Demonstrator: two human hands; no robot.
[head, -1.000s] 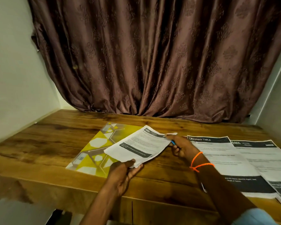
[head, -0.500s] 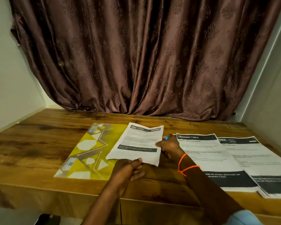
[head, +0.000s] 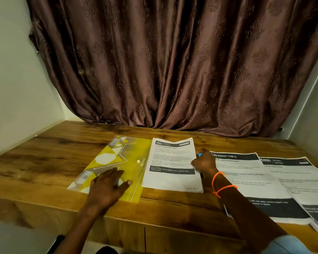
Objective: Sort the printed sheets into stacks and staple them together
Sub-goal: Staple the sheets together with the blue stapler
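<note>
Lying flat-fingered on yellow folder [head: 128,158], left hand [head: 106,187]; right hand [head: 203,163] gripping possibly a stapler [head: 200,154].

Glossy plastic folder [head: 125,162] and matt paper sheet [head: 173,165] lie on grained wooden table [head: 44,154]; embossed satiny curtain [head: 173,70].

Dim warm indoor light, soft shadows, slight motion blur, wide-angle bending at the edges.

We face a brown patterned curtain [head: 173,61] hanging in heavy folds down to a wooden table [head: 53,158]; pale plain walls [head: 13,88] close in on both sides; the light is dim and warm.
</note>
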